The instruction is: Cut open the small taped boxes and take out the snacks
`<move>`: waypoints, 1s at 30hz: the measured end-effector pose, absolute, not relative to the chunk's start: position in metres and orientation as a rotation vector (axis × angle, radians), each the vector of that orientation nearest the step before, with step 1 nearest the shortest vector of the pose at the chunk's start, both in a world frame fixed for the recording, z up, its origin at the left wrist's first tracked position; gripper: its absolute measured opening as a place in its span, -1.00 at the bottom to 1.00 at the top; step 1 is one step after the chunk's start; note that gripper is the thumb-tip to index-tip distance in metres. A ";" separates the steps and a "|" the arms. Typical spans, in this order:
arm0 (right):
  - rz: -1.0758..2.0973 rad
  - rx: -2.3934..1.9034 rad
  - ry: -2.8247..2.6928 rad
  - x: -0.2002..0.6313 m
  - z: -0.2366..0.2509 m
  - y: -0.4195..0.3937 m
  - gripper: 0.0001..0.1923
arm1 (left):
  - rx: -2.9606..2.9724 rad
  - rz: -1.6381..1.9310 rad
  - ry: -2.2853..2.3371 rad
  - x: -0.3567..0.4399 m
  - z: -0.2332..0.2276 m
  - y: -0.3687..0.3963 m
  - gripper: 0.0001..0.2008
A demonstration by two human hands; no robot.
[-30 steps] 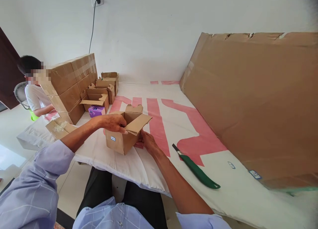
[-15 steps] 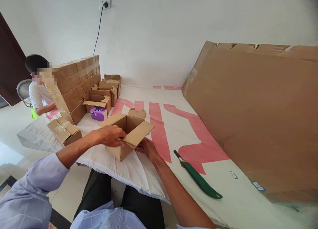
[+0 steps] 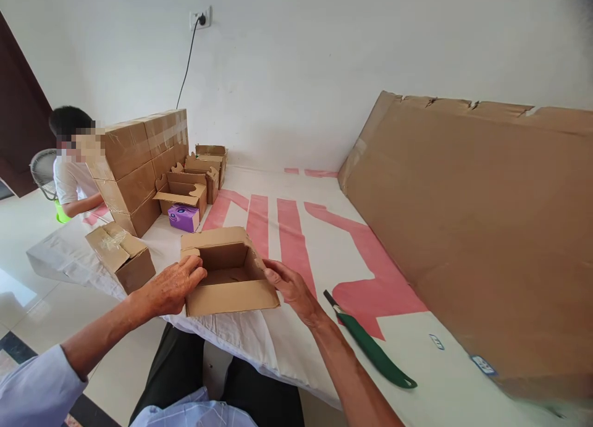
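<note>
An open, empty cardboard box (image 3: pixel 234 297) sits near the front edge of the cloth-covered table, its long flaps spread outward. My left hand (image 3: pixel 173 285) grips the box's left end, with the fingers curled over the rim. At the right end, my right hand (image 3: pixel 291 286) holds the side flap, thumb on the inner face and fingers behind. To the right of that hand lies a long tool with a green handle or sheath (image 3: pixel 377 350) and a dark tip. A purple packet (image 3: pixel 184 217) stands just behind the box, to its left.
A closed, taped carton (image 3: pixel 121 254) stands left of my left forearm. Several open cartons (image 3: pixel 185 189) line up behind, beside a stack of taped cartons (image 3: pixel 132 167). A large cardboard sheet (image 3: pixel 477 229) leans at right. A person (image 3: pixel 76 173) sits beyond the stack.
The box has turned so its long side faces me. My left hand moved from the front flap to the left end; my right hand rose to the right flap.
</note>
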State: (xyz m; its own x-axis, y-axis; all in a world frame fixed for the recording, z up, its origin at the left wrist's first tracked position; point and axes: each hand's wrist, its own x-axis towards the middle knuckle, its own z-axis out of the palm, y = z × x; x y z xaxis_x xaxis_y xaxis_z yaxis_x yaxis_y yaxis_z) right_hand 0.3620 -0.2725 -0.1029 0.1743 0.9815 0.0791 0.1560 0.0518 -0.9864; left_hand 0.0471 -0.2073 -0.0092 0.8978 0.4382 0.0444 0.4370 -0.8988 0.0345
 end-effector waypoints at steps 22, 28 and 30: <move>0.729 -1.647 -1.244 0.329 -0.091 -0.284 -0.26 | 2.937 0.405 1.546 0.025 -0.030 -0.234 -0.56; 0.556 -1.807 -1.308 0.320 -0.082 -0.280 -0.50 | 2.632 0.439 1.588 0.025 -0.036 -0.241 -0.53; 0.485 -1.836 -1.304 0.319 -0.085 -0.282 -0.52 | 2.530 0.488 1.523 0.023 -0.044 -0.242 -0.45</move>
State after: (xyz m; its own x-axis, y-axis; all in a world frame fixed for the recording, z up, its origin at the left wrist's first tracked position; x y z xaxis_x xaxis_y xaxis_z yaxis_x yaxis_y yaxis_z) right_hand 0.3191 -0.2818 -0.0848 0.3912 0.9095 0.1405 0.5961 -0.1341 -0.7917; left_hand 0.0226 -0.2425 -0.0436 0.4322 0.8795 0.1992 0.8314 -0.4741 0.2897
